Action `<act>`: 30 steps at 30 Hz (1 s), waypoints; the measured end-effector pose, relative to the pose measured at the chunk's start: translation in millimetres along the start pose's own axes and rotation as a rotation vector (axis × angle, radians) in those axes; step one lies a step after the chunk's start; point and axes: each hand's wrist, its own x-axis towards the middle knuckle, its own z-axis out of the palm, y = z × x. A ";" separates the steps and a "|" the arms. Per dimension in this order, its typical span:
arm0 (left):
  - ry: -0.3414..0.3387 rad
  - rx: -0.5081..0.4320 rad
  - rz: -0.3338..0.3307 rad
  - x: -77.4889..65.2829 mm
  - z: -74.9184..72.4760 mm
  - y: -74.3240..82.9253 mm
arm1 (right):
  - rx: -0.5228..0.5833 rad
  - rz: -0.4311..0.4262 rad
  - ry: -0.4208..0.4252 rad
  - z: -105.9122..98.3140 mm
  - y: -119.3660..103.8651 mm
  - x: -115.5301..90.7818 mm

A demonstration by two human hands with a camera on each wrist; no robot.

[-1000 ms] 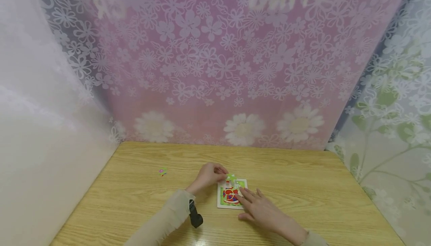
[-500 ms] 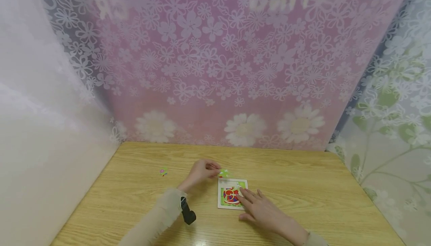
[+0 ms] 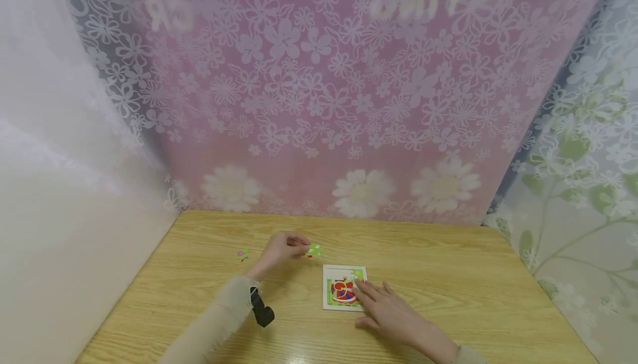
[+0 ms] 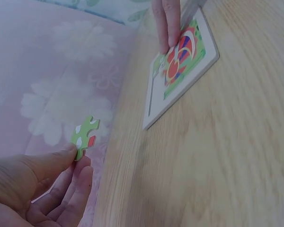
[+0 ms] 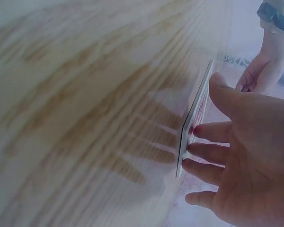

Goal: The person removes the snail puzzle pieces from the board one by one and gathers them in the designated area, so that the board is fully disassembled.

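Between thumb and fingers my left hand (image 3: 281, 250) pinches a green jigsaw piece (image 4: 85, 135) with white spots and a red patch, up off the table left of the puzzle tray. The white-framed puzzle tray (image 3: 326, 304) lies flat, its lower part filled with a red, blue and green picture (image 3: 341, 290). A bare white strip shows along the tray's far side and upper left. On the tray's right part rest the straight fingers of my right hand (image 3: 394, 311); they hide some of the picture. In the right wrist view its fingertips (image 5: 195, 150) touch the tray's edge.
Another small green piece (image 3: 242, 254) with a pink flower lies on the wooden table (image 3: 438, 275), left of my left hand. Flowered cloth (image 3: 349, 103) stands behind the table, with pale sheets at both sides. A black strap (image 3: 261, 308) hangs at my left wrist.
My left hand has lifted the green jigsaw piece off the tray's upper left and carried it left and away. More of the white tray bottom shows. The right hand has stayed in place.
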 end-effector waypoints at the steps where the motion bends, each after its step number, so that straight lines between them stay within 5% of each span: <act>1: 0.006 0.000 -0.004 -0.7 -3.2 -0.3 | 0.001 0.002 -0.001 0.2 0.3 -0.2; 20: 0.119 0.042 -0.099 -14.7 -64.2 -18.2 | -0.003 0.010 -0.025 1.0 3.4 -1.2; 30: 0.153 0.114 -0.126 -18.7 -79.6 -29.1 | -0.018 0.009 -0.017 1.6 3.2 -1.1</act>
